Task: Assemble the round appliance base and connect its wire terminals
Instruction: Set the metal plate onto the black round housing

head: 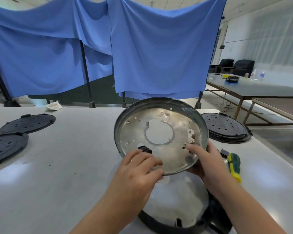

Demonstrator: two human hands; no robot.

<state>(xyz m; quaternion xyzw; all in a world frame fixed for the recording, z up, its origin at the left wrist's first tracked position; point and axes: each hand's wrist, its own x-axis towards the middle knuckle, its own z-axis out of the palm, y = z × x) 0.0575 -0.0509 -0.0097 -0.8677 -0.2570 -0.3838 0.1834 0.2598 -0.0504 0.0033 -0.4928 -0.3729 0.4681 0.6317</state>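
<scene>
- Metal: a round plate [161,135] with a big centre hole sits at the middle of the frame, tilted up off the table [57,166], its near edge low and its far rim raised.
- The left hand [139,169] grips the plate's near-left edge, thumb curled on top beside a small black block [145,149] set in the plate.
- The right hand [208,159] grips the near-right edge, thumb on the plate's face, fingers hidden underneath.
- Below the plate, at the bottom centre, lies a round base [174,211] with a black ring around a pale middle.
- A green and yellow screwdriver [234,166] lies on the table just right of the right hand.
- Three black lids rest on the table: two at the left, one [28,123] behind the other [5,147], and a third [225,127] right of the plate.
- Blue cloth [159,48] hangs across the upper frame.
</scene>
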